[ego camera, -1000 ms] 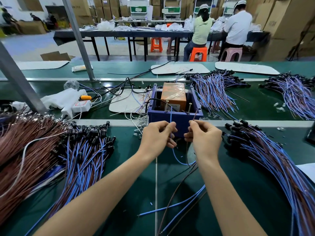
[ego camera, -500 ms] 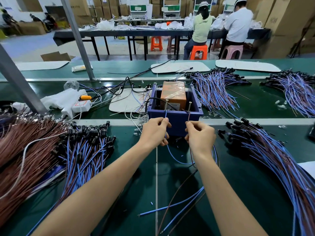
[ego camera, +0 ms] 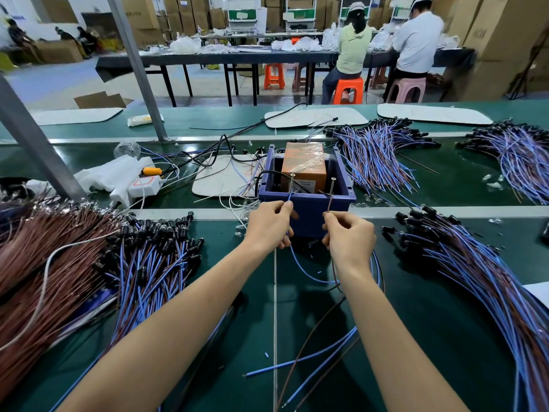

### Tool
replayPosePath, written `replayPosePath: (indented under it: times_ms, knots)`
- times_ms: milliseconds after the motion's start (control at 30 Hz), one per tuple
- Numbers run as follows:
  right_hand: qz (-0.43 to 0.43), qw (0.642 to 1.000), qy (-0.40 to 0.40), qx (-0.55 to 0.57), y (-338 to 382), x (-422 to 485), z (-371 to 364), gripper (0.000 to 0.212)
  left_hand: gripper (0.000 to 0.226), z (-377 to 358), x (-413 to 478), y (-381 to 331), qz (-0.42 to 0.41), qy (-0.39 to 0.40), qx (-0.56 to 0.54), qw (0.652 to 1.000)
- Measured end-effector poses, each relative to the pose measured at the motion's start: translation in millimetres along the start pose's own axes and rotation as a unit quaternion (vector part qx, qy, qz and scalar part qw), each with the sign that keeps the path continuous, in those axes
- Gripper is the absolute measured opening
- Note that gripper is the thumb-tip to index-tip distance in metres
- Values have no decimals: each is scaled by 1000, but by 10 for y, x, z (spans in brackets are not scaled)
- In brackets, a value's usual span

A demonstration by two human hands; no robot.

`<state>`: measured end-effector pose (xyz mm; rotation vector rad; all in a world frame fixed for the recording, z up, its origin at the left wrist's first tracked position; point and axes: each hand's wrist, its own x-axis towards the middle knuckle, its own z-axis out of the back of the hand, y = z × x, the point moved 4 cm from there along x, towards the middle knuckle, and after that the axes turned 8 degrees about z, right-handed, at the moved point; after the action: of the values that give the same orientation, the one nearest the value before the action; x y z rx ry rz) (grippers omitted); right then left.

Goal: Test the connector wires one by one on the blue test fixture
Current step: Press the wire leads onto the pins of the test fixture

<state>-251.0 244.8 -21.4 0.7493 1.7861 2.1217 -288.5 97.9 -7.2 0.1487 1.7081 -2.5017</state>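
Observation:
The blue test fixture point(ego camera: 309, 205) is an open box at the table's middle, holding an orange block point(ego camera: 303, 166) and two upright metal screws. My left hand point(ego camera: 269, 227) pinches the blue wire end point(ego camera: 288, 199), which touches the left screw point(ego camera: 292, 182). My right hand point(ego camera: 349, 237) pinches the brown wire end point(ego camera: 329, 205), held up at the base of the right screw point(ego camera: 332, 187). The two wires loop down between my hands toward me.
Bundles of blue and brown connector wires lie at the left point(ego camera: 142, 263), right point(ego camera: 475, 269) and far right point(ego camera: 377, 153). A white power strip point(ego camera: 142, 185) and cables sit left of the fixture. A metal post point(ego camera: 35, 138) rises at the left. Two people sit at a far table.
Both hands have moved the wire ends forward and up to the fixture's two screws. The hands have spread slightly apart.

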Motion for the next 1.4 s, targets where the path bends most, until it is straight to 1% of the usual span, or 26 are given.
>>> replayPosePath:
  times_ms: [300, 600, 900, 1133, 1300, 1400]
  knots:
    - [0, 1000, -5, 13, -21, 5, -30, 27, 35, -3, 43, 2, 9, -7, 2, 1000]
    - [7, 1000, -1, 4, -22, 18, -49, 22, 37, 19, 51, 4, 17, -7, 2, 1000]
    - [-6, 1000, -6, 10, -63, 19, -43, 24, 39, 28, 53, 22, 19, -12, -2, 1000]
    - [-7, 999, 3, 31, -86, 13, -67, 26, 40, 19, 45, 19, 41, -1, -16, 999]
    - [-11, 999, -7, 37, -103, 16, -72, 23, 42, 40, 56, -3, 49, 7, 1, 999]
    - [-9, 999, -7, 38, -108, 18, -68, 20, 48, 61, 67, -12, 29, -3, 38, 999]
